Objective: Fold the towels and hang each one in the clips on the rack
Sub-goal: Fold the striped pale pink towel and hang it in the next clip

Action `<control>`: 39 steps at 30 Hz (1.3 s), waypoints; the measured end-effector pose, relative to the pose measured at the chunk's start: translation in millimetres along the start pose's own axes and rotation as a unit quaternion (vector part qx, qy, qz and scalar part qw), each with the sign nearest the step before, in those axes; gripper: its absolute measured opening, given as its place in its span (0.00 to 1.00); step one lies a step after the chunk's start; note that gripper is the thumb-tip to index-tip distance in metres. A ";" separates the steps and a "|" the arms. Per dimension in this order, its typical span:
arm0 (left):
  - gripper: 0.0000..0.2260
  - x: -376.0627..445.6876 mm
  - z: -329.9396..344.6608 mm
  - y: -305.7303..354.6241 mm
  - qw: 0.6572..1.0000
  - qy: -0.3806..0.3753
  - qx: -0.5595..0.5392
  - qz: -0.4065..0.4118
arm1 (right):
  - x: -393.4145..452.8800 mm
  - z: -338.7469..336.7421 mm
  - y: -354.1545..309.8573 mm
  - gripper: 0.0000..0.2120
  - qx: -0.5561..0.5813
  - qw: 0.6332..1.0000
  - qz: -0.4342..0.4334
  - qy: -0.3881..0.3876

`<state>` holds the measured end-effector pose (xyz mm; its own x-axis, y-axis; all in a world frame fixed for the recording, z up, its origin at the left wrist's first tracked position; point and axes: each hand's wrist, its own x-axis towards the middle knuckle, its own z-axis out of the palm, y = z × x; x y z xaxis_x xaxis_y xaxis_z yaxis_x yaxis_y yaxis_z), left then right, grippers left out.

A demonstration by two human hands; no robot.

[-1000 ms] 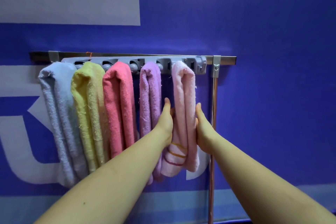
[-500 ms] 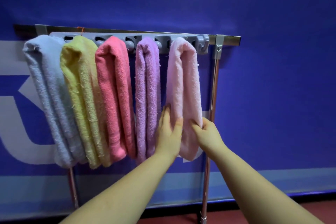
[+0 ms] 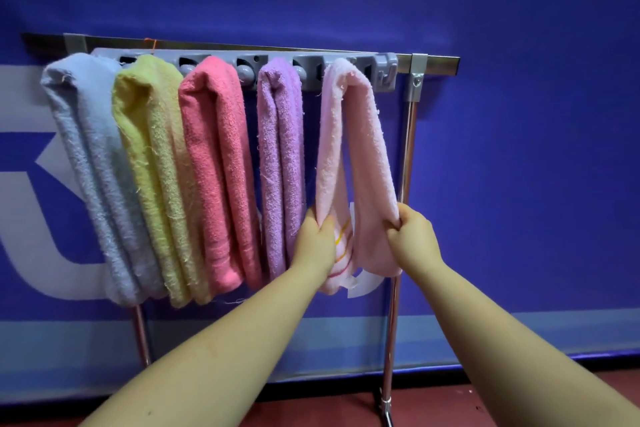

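Note:
Several folded towels hang from the grey clip strip (image 3: 346, 62) on the metal rack: pale blue (image 3: 93, 163), yellow-green (image 3: 152, 163), coral (image 3: 216, 156), lilac (image 3: 278, 156) and light pink (image 3: 363, 135). The light pink towel hangs at the right end, its two halves spread apart. My left hand (image 3: 317, 243) grips the lower part of its left half, where orange stripes show. My right hand (image 3: 412, 236) grips the lower part of its right half.
The rack's chrome right post (image 3: 401, 218) stands just behind my right hand, with its foot on the red floor (image 3: 450, 402). A left post (image 3: 142, 333) shows below the towels. A blue banner wall (image 3: 519, 114) is directly behind the rack.
My hands slid down the light pink towel from its middle to its lower part and closed on its two halves, pulling them apart. The view dropped lower.

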<state>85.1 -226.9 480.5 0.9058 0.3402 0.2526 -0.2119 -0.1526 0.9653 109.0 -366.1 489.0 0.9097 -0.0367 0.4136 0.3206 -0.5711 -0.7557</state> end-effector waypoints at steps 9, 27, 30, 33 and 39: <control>0.13 -15.4 -25.7 -14.9 0.994 -0.089 -0.048 -0.042 | -46.9 37.7 -13.8 0.06 0.166 0.980 0.031 -0.105; 0.24 -73.9 -103.3 -11.6 0.926 -0.217 0.307 -0.025 | -105.4 13.5 -43.6 0.29 -0.067 0.971 0.036 -0.227; 0.26 -91.3 -129.6 1.2 0.880 -0.220 0.421 0.019 | -122.5 14.6 -60.5 0.30 -0.176 0.948 -0.013 -0.264; 0.25 -113.0 -153.6 8.0 0.832 -0.235 0.499 0.059 | -143.7 22.8 -76.0 0.31 -0.245 0.924 -0.065 -0.286; 0.25 -153.7 -198.0 -10.8 0.771 -0.233 0.588 0.074 | -189.1 55.4 -84.3 0.30 -0.324 0.878 -0.138 -0.324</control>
<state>-124.5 -93.8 444.4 0.9953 -0.0892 0.0384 -0.0936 -0.9868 0.1324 -75.4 -265.6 446.3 0.8472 0.5313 0.0003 0.5262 -0.8391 -0.1379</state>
